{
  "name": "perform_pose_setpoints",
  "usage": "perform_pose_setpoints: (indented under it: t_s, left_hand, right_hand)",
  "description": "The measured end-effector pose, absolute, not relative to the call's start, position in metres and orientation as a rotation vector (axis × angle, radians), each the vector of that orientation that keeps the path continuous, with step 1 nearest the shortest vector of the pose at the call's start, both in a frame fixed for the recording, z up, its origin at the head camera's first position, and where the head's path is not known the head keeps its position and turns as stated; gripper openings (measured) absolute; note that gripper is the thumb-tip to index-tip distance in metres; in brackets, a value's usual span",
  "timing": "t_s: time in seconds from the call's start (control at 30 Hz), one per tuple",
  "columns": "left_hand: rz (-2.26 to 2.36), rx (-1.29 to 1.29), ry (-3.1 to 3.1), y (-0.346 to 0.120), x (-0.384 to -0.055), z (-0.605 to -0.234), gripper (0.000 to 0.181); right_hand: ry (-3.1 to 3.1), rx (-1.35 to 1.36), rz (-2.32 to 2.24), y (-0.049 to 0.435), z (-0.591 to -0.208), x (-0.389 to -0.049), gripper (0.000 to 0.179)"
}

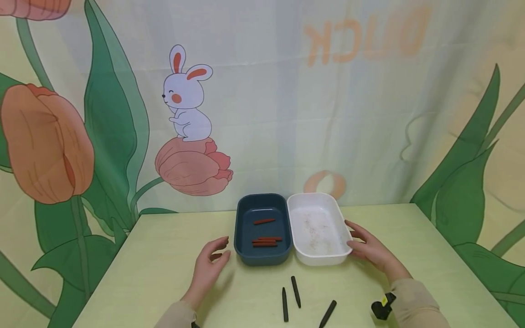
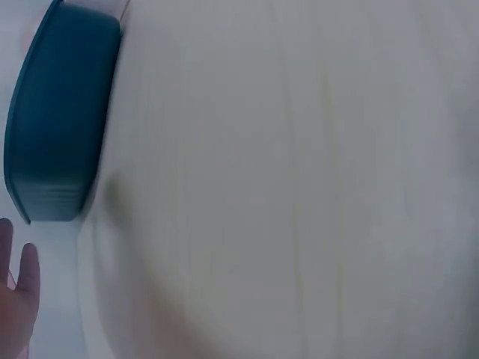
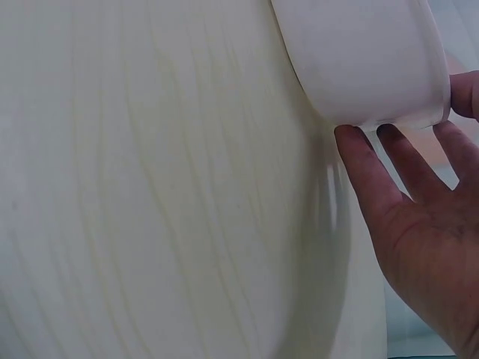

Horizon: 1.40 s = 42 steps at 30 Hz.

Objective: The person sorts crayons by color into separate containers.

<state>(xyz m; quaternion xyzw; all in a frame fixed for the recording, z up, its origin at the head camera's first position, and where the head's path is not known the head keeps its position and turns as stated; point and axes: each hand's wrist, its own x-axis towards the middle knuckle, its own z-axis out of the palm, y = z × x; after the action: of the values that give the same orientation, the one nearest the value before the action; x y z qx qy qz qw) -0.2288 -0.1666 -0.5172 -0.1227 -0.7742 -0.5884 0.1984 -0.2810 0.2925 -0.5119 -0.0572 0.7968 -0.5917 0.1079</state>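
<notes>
Blue bin (image 1: 262, 260) and white bin (image 1: 321, 260) side by side at the back of the table (image 1: 151, 273). Blue has a small bunch of reddish sticks (image 1: 266, 244) plus a loner (image 1: 264, 222) farther back; white just shows smudges. Right hand (image 1: 371, 250) touches white's right side, left hand (image 1: 209, 264) beside blue, apart from it. Three black sticks (image 1: 296, 291) out front.

High forward-down head view, close wrist views, tabletop (image 1: 160, 255) in common

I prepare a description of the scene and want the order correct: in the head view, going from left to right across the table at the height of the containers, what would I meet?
Left hand → dark blue rectangular container → white rectangular container → right hand.
</notes>
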Motion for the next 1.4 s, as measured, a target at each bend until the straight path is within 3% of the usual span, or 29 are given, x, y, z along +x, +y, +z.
perform_pose_setpoints:
  t_s: [0.17,0.83,1.4]
  left_hand:
    - [-1.6,-0.437,-2.055,-0.154,-0.221,-0.514,0.027]
    - [-1.673,-1.0,-2.218,-0.094,-0.19,-0.523,0.025]
    - [-1.216,-1.534,-2.455,-0.08,-0.205,-0.524,0.044]
  right_hand:
    - [2.347,-0.163,-1.742,0.293,-0.513,-0.282,0.072]
    - [2.328,-0.185,-1.769,0.293,-0.515,-0.281,0.072]
    - [2.33,-0.17,-1.764,0.293,-0.515,-0.282,0.072]
